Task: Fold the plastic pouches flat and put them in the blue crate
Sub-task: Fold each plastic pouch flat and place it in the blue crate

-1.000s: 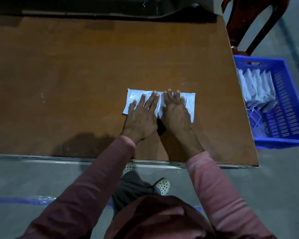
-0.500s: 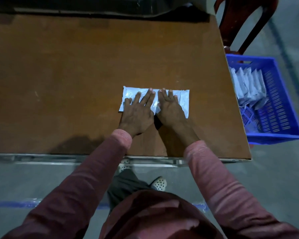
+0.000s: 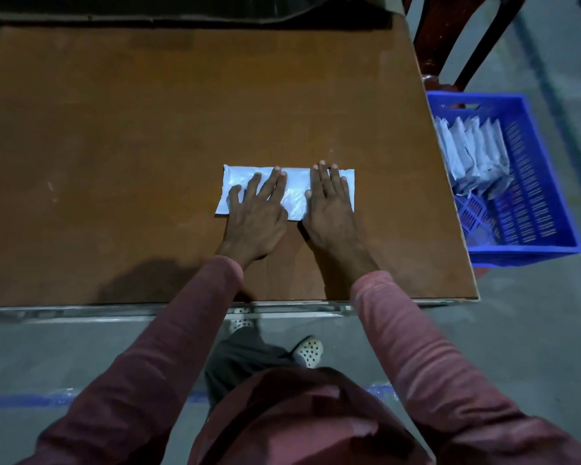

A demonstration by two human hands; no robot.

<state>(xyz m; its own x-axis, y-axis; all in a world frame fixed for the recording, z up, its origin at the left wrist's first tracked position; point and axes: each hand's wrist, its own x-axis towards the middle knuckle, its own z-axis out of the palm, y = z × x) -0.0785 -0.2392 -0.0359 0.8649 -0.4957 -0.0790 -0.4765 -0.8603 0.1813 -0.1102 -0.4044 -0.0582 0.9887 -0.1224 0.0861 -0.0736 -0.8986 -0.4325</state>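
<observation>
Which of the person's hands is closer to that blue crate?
Right. The right hand presses the pouch at its end nearest the crate; the left hand presses the other end, farther from the crate.

Both arms were stretched forward; the left hand [image 3: 259, 216] and the right hand [image 3: 331, 213] lay flat, palms down, fingers straight, slightly apart.

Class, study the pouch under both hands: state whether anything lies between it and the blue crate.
Nothing visible does. Only bare table separates the pouch from the blue crate, which sits open-topped past the table's right edge.
</observation>
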